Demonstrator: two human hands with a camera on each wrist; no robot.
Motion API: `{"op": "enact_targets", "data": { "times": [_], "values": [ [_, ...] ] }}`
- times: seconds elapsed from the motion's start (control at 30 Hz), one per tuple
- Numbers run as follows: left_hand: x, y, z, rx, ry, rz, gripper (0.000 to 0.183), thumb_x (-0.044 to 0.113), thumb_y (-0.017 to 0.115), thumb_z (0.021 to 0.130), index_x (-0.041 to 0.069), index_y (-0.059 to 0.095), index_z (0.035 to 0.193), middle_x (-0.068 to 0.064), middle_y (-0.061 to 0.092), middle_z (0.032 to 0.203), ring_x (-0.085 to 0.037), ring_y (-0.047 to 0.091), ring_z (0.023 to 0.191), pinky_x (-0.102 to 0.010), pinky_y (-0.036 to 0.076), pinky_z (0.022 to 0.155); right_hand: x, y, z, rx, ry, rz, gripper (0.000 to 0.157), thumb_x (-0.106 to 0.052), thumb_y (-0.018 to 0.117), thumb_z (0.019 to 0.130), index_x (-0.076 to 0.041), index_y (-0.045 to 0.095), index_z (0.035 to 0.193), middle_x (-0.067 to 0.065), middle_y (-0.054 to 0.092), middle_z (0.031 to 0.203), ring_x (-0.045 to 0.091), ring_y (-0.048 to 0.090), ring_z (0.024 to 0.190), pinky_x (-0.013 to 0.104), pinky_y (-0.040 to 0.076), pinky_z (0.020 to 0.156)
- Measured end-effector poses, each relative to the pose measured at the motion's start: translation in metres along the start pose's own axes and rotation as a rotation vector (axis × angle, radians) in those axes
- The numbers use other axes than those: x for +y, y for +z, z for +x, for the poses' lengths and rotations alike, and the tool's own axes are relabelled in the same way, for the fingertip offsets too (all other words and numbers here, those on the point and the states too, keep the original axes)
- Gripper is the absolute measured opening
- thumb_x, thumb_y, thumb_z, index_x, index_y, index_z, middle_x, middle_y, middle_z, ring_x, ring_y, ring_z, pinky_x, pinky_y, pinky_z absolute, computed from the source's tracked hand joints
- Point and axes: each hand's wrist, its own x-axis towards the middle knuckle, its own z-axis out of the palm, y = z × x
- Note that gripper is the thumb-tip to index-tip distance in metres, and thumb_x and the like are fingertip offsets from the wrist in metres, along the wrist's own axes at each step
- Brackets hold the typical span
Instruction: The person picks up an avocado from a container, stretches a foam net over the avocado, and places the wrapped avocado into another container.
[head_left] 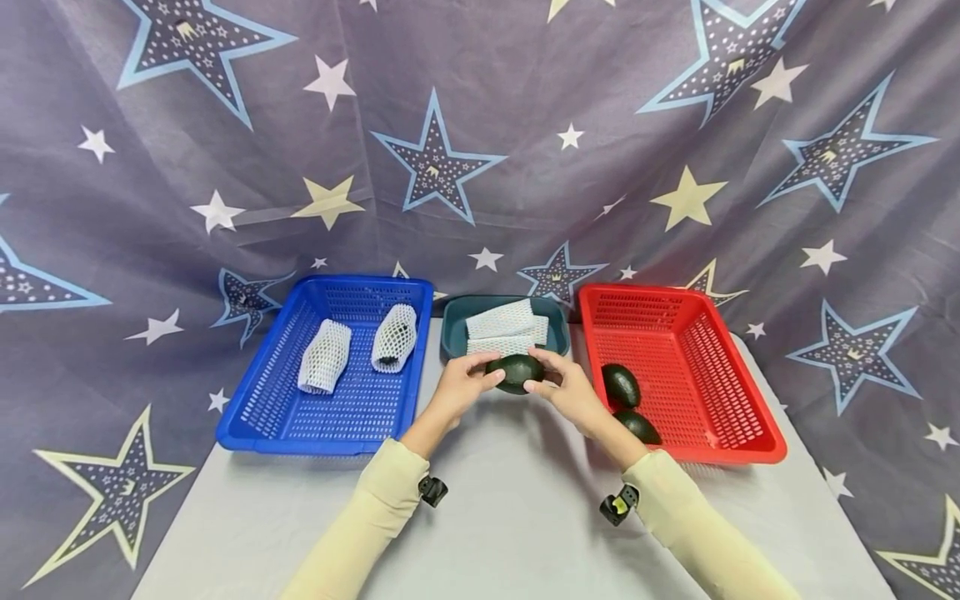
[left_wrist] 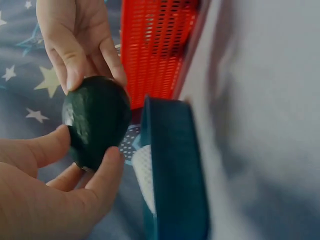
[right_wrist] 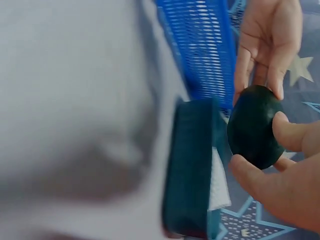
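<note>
A dark green avocado (head_left: pixel 515 374) is held by both hands, lying sideways between them at the front of a teal tray (head_left: pixel 453 328). My left hand (head_left: pixel 460 387) pinches one end with thumb and fingers. At the other end, my right hand (head_left: pixel 572 393) grips it the same way. The left wrist view shows the glossy avocado (left_wrist: pixel 98 122) with fingertips of both hands on its skin. In the right wrist view, the right hand's thumb (right_wrist: pixel 289 131) presses its side. White foam net sleeves (head_left: pixel 504 320) lie in the tray, just behind the avocado.
At the left stands a blue basket (head_left: pixel 315 445) with two white foam net sleeves; the right one (head_left: pixel 394 337) has something dark inside. The red basket (head_left: pixel 742 455) at the right contains two bare avocados (head_left: pixel 621 385). A starry curtain (head_left: pixel 525 167) hangs behind the white table (head_left: pixel 517 517).
</note>
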Motion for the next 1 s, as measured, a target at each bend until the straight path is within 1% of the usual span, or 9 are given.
{"op": "enact_targets", "data": {
  "times": [0.1, 0.2, 0.3, 0.4, 0.5, 0.7, 0.9, 1.0],
  "values": [
    [-0.010, 0.004, 0.002, 0.021, -0.028, 0.040, 0.039, 0.007, 0.070, 0.095, -0.001, 0.065, 0.133, -0.023, 0.067, 0.131, -0.037, 0.064, 0.123, -0.041, 0.056, 0.100, 0.012, 0.007, 0.001, 0.020, 0.016, -0.011, 0.056, 0.004, 0.069, 0.093, 0.005, 0.050, 0.146, 0.031, 0.057, 0.139, 0.045, 0.061, 0.122, 0.032, 0.057, 0.095],
    [-0.019, 0.009, 0.002, 0.040, -0.054, 0.075, 0.037, 0.007, 0.070, 0.095, -0.001, 0.066, 0.131, -0.024, 0.067, 0.129, -0.037, 0.065, 0.120, -0.038, 0.058, 0.094, 0.022, 0.012, 0.002, 0.029, 0.041, -0.019, 0.056, 0.004, 0.069, 0.092, 0.006, 0.050, 0.144, 0.031, 0.059, 0.138, 0.044, 0.062, 0.121, 0.032, 0.057, 0.093],
    [-0.025, 0.012, 0.002, 0.050, -0.086, 0.102, 0.037, 0.007, 0.069, 0.095, -0.001, 0.066, 0.131, -0.024, 0.066, 0.129, -0.037, 0.064, 0.121, -0.038, 0.058, 0.094, 0.029, 0.016, 0.002, 0.026, 0.072, -0.013, 0.056, 0.004, 0.070, 0.092, 0.007, 0.051, 0.144, 0.031, 0.059, 0.137, 0.043, 0.063, 0.120, 0.024, 0.057, 0.084],
    [-0.030, 0.014, 0.002, 0.060, -0.117, 0.110, 0.036, 0.008, 0.069, 0.095, 0.000, 0.067, 0.130, -0.023, 0.066, 0.130, -0.037, 0.063, 0.121, -0.038, 0.057, 0.094, 0.035, 0.018, 0.002, 0.017, 0.078, -0.017, 0.055, 0.004, 0.070, 0.092, 0.009, 0.050, 0.143, 0.032, 0.059, 0.137, 0.044, 0.063, 0.119, 0.021, 0.056, 0.080],
    [-0.034, 0.015, 0.002, 0.068, -0.138, 0.111, 0.035, 0.008, 0.069, 0.095, 0.002, 0.068, 0.129, -0.023, 0.066, 0.130, -0.036, 0.062, 0.122, -0.039, 0.056, 0.095, 0.038, 0.020, 0.002, 0.007, 0.065, -0.036, 0.055, 0.003, 0.070, 0.092, 0.012, 0.049, 0.142, 0.033, 0.059, 0.135, 0.044, 0.063, 0.118, 0.025, 0.058, 0.083],
    [-0.042, 0.016, 0.003, 0.073, -0.146, 0.118, 0.037, 0.006, 0.068, 0.096, -0.001, 0.065, 0.131, -0.023, 0.065, 0.132, -0.037, 0.059, 0.126, -0.044, 0.053, 0.102, 0.042, 0.025, 0.003, 0.024, 0.077, -0.080, 0.054, 0.002, 0.071, 0.091, 0.009, 0.052, 0.142, 0.030, 0.062, 0.133, 0.042, 0.064, 0.119, 0.037, 0.058, 0.095],
    [-0.048, 0.016, 0.004, 0.077, -0.152, 0.107, 0.038, 0.004, 0.067, 0.095, -0.005, 0.064, 0.132, -0.025, 0.065, 0.131, -0.038, 0.059, 0.125, -0.046, 0.051, 0.105, 0.047, 0.031, 0.005, 0.040, 0.087, -0.087, 0.053, 0.003, 0.073, 0.090, 0.008, 0.056, 0.139, 0.028, 0.064, 0.130, 0.040, 0.065, 0.117, 0.039, 0.058, 0.095],
    [-0.051, 0.016, 0.006, 0.075, -0.169, 0.093, 0.038, 0.003, 0.067, 0.095, -0.005, 0.064, 0.132, -0.025, 0.066, 0.130, -0.037, 0.060, 0.124, -0.044, 0.052, 0.105, 0.050, 0.033, 0.006, 0.046, 0.086, -0.095, 0.053, 0.004, 0.073, 0.089, 0.009, 0.056, 0.138, 0.028, 0.064, 0.130, 0.041, 0.065, 0.117, 0.043, 0.057, 0.098]
  ]
}}
